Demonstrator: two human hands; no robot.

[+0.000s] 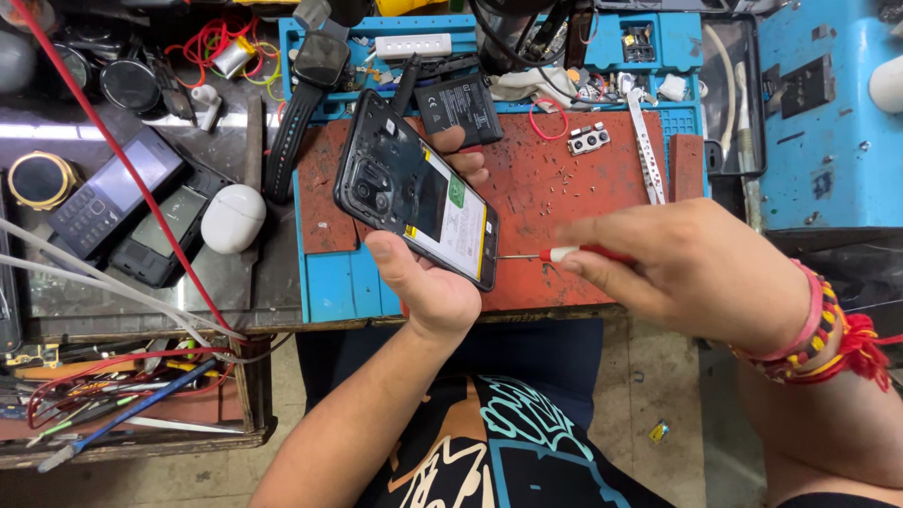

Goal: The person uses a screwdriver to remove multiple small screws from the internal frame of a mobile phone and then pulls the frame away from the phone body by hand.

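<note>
**Opened phone held at an angle, screwdriver at its lower edge**

The left hand point(428, 282) is cradling the phone point(414, 188) from beneath, thumb lying along the near edge and fingertips point(466, 160) curling over the far edge, so it is closed around the frame. The phone is sitting tilted above the red mat point(564, 188), back cover off, its dark inner plate and battery showing. It is looking light and stiff but fragile, with exposed parts likely easy to damage; the edges are the safest places to be gripping, as the hand is doing. The right hand point(696, 273) is pinching a thin screwdriver point(555, 254), fingers closed on its red and white handle, the tip touching or just beside the phone's lower corner. A loose black battery point(458, 108) is lying on the mat just beyond the phone.
</note>
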